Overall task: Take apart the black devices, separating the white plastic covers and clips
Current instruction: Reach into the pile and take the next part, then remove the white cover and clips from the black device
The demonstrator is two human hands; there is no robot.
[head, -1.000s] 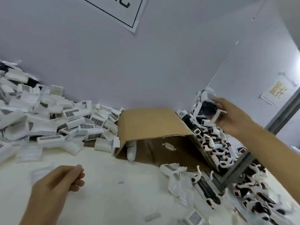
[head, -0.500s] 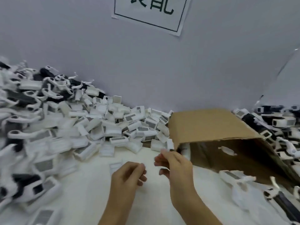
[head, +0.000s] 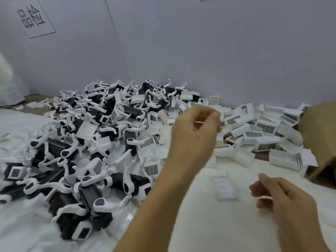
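Note:
A heap of black devices (head: 87, 160) with white clips on them fills the left half of the table. Behind and to the right lies a pile of loose white plastic covers (head: 254, 135) with grid labels. My left hand (head: 196, 128) is raised over the seam between the two piles, fingers curled, pinching what looks like a thin white plastic piece (head: 199, 122). My right hand (head: 276, 195) hovers low over the table at the right, its fingers loosely curled, with nothing seen in it. A flat white cover (head: 225, 186) lies on the table between my hands.
A brown cardboard box (head: 316, 128) lies at the right edge. White sheeting (head: 209, 230) covers the table in front. A grey wall (head: 181, 51) stands right behind the piles, and a white bag (head: 7, 84) sits at the far left.
The view has swung left, past the box to the device heap. My left hand has risen toward the cover pile. My right hand has drawn away from it, low and to the right.

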